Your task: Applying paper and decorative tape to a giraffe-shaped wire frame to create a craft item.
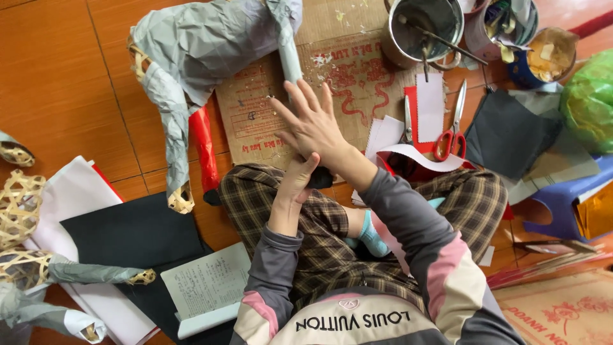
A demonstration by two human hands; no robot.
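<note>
Above the crossed legs, at the middle of the head view: right hand, fingers spread wide and flat, palm down, grasping nothing, laid over the near end of a grey paper-wrapped tube. Left hand, just beneath it and touching its heel, fingers loosely curled upward against a small dark object; whether it grips that object cannot be told.

Grey paper-wrapped tube: long axis running straight away from the hands toward the top of the view, its far end joining a large bamboo-lattice frame covered in crumpled grey paper. The right hand is the nearer; the left sits behind and below it. The tube lies on a flat brown cardboard sheet with red printing, spread on the wooden floor.

To the right of the hands: red-handled scissors, blades pointing away, beside cut pieces of red and white paper; beyond them a metal pot with a thin stick across its rim.

To the left: a red paper-wrapped limb hanging from the frame; a black paper sheet; a printed white booklet; bare woven bamboo pieces at the edge.
</note>
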